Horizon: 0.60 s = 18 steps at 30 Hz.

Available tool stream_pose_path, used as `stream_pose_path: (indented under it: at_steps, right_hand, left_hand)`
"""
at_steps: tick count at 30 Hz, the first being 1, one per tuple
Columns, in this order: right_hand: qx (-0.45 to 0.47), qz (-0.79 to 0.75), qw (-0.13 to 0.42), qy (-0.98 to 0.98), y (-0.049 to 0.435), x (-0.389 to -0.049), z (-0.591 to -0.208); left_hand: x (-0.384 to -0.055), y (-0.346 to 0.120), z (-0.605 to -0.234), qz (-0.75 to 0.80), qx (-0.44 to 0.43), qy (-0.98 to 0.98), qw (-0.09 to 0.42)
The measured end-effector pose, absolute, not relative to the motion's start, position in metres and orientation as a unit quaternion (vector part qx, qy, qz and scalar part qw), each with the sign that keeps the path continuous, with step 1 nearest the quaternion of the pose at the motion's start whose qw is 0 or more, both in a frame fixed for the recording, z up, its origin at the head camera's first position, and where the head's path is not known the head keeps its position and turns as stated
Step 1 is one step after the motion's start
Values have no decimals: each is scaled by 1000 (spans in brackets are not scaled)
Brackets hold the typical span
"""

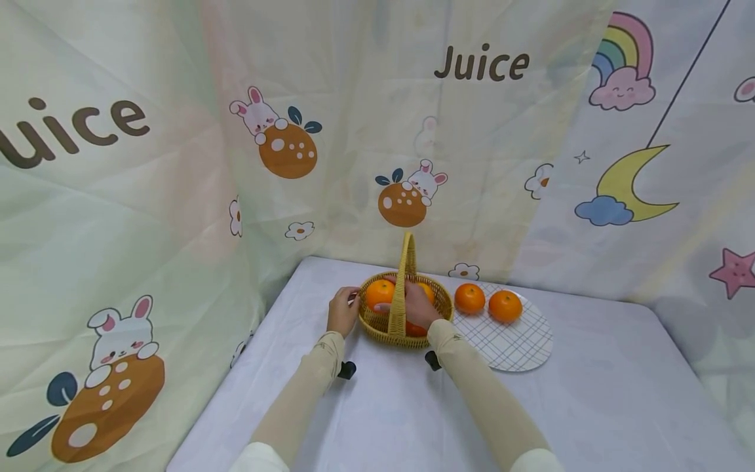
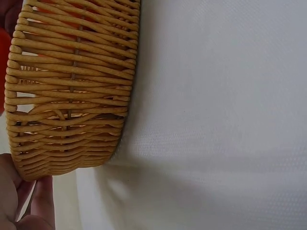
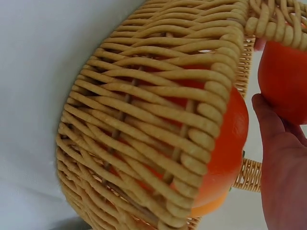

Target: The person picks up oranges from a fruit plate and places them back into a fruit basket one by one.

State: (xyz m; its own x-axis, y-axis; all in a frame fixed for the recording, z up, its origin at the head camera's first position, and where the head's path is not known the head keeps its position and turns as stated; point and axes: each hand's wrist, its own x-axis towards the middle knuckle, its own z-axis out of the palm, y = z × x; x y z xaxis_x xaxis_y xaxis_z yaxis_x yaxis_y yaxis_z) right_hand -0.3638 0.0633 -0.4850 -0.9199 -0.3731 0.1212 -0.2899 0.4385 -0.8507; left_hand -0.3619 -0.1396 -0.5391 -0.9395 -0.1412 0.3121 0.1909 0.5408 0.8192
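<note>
A woven wicker basket [image 1: 377, 335] with a tall arched handle stands on the table, several oranges inside it. At its left side my left hand [image 1: 343, 312] pinches the rim; in the left wrist view the fingers [image 2: 43, 199] are at the end of the basket [image 2: 72, 81]. My right hand [image 1: 417, 307] reaches in under the handle and holds an orange [image 1: 380, 295] on the basket's left side. In the right wrist view, that hand [image 3: 285, 167] grips the orange [image 3: 287, 79] above the rim, while another orange [image 3: 230, 143] sits lower behind the weave.
Right of the basket lies a white round plate [image 1: 519, 347] with a grid pattern. Two oranges, one on the left [image 1: 470, 299] and one on the right [image 1: 505, 306], sit at its far side. A printed curtain [image 1: 354, 131] hangs behind the white table [image 1: 601, 393].
</note>
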Motion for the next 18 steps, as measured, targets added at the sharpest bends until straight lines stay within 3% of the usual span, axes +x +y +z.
stream_pose_path:
  at_steps: [7, 18]
  right_hand:
    - [-259, -490, 17, 832, 66, -367, -493]
    - [-281, -493, -7, 824, 66, -370, -499]
  left_hand:
    - [-360, -139, -545, -482, -20, -854, 193]
    - [-357, -138, -542, -473, -21, -858, 199]
